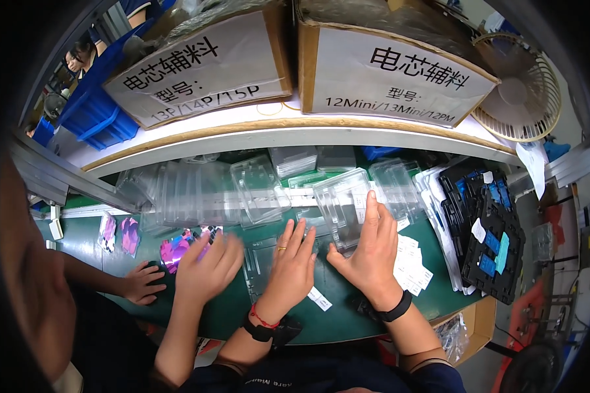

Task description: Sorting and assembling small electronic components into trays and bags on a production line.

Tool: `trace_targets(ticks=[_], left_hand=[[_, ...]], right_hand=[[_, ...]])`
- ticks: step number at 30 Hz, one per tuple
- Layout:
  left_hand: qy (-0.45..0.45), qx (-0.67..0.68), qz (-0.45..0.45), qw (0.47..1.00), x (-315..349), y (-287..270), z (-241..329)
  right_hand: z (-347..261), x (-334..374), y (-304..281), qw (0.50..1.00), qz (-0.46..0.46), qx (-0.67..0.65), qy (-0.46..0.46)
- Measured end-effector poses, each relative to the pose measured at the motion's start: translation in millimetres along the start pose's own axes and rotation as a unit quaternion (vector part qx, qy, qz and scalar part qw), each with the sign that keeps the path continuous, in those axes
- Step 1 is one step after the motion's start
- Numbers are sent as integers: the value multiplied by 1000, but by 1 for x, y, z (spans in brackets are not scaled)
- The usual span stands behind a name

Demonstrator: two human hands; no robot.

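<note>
My right hand (372, 252), with a black wristband, holds a clear plastic tray (337, 204) tilted up, thumb at its lower edge and fingers along its right side. A white label shows on the tray. My left hand (290, 272), with a ring, a red string and a black band, reaches forward with its fingers stretched out. Partly under it lies another clear tray (258, 262) on the green table (229, 308). By my left wrist is a white label strip (319, 299). White label sheets (412, 267) are spread beside my right hand.
At left, a co-worker's blurred hand (210, 265) is near purple patterned pieces (175, 251); their other hand (144, 283) rests on the table. Clear trays (190, 193) line the back. Black trays (495, 242) stack at right. Cardboard boxes (400, 75) and a fan (516, 92) stand above.
</note>
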State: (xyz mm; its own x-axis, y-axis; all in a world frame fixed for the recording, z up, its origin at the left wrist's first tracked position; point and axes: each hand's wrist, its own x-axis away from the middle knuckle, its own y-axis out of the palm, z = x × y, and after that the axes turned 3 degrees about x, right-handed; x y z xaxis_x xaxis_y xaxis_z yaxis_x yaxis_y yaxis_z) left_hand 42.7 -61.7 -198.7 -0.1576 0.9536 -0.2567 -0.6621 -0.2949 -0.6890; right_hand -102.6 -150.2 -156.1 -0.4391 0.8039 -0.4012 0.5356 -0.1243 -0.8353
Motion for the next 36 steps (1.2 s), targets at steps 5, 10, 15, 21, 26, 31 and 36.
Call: trace_targets(ticks=[5,10,15,21,26,31,36], left_hand=[[-3,-88,-90,992,3,4,-4],[15,-34,-40,999,12,3,8],[19,-45,-10,999,17,7,16],[13,-32,-14,999,18,10,10],[15,-16,-2,1000,15,12,13],[-96,92,41,990,16,4,22],[-90,104,69,988,23,18,3]], right_hand=[[-2,1,0,1000,6,7,-5],[15,1,-3,998,39,1,55],[25,6,-14,996,39,29,75],[33,7,-18,995,57,45,69],[34,21,-21,997,13,8,80],[-12,45,-4,992,-90,-46,78],[-11,51,-1,982,-166,-84,30]])
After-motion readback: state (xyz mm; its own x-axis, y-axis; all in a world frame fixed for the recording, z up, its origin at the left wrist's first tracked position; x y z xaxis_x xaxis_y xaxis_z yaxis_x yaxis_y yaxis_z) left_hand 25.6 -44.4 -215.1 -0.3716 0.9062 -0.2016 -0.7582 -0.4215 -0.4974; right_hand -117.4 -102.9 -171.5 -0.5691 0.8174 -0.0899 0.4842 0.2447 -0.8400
